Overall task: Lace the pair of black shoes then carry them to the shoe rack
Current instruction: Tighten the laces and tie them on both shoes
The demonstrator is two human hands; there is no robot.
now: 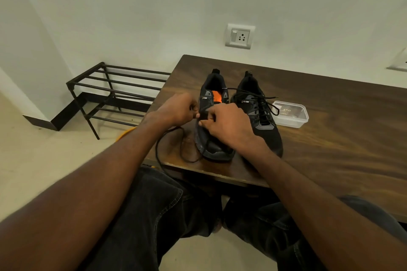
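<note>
Two black shoes stand side by side on the brown table (330,130), toes toward me. The left shoe (212,94) shows an orange insole and has its black lace (174,149) trailing loose over the table's front edge. The right shoe (262,116) is laced, its lace ends lying to the right. My left hand (178,108) pinches the lace at the left shoe's eyelets. My right hand (226,123) grips the same shoe's tongue and upper from the right, covering its middle.
A black metal shoe rack (114,90) stands on the floor left of the table, against the wall. A clear lidded plastic box (290,113) sits right of the shoes. My legs in dark jeans are under the table's front edge.
</note>
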